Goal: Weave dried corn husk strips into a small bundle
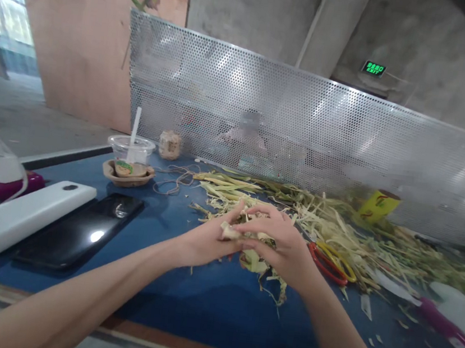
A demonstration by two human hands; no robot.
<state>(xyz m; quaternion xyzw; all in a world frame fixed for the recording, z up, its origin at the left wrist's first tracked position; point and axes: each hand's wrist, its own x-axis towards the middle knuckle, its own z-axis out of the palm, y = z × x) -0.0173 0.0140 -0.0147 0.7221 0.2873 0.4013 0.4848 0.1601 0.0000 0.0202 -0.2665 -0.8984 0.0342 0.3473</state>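
Note:
Both hands meet over the blue tabletop, in the middle of the head view. My left hand (209, 242) is closed around a small bundle of pale, dry plant strips (230, 231) that look like husk. From the right, my right hand (285, 242) bends its fingers over the same bundle, with thumb and fingertips pressing on it. The fingers hide most of the bundle's middle. Below the hands, loose greenish strips (256, 261) and thin frayed ends hang or lie on the table. Beyond the hands, a heap of husk strips (320, 216) spreads rightward.
Red and yellow loops (334, 264) lie right of my hand. Left are a black phone (85, 229), a white power bank (28, 216) and a clear cup (132, 147) with a straw. A yellow cylinder (378, 207) stands at the back right, before a perforated metal panel (225, 94).

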